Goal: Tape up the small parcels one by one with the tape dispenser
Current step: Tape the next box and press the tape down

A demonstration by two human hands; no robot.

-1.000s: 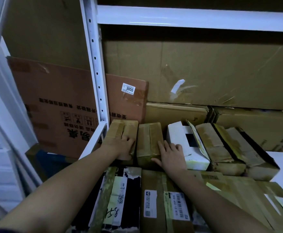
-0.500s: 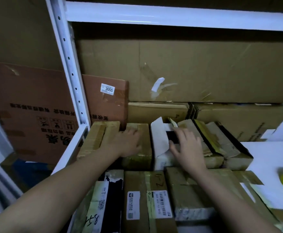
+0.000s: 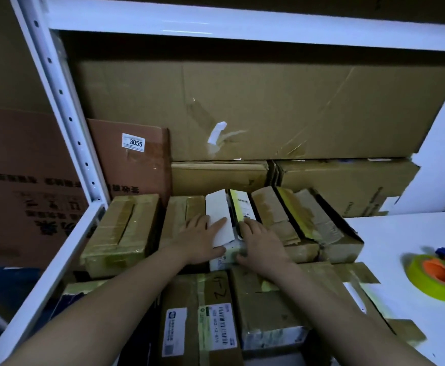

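Note:
A small white parcel (image 3: 219, 220) with loose top flaps stands in the back row of small boxes on the shelf. My left hand (image 3: 198, 237) holds its left side, one finger lying on the white flap and the thumb at the front corner. On the parcel's right side, my right hand (image 3: 259, 243) grips it, thumb at the front. The tape dispenser (image 3: 436, 277), a yellow-green roll with an orange core and a blue handle, lies on the white table (image 3: 401, 233) at the right, apart from both hands.
Taped brown parcels flank the white one: one far left (image 3: 122, 233), others to the right (image 3: 321, 223). Labelled parcels (image 3: 202, 320) fill the front row. Large cartons (image 3: 242, 107) stand behind. A white shelf post (image 3: 65, 107) rises at the left.
Both hands have left the brown parcels at the left and closed in on the white parcel. The view has swung right, bringing the tape dispenser fully into sight.

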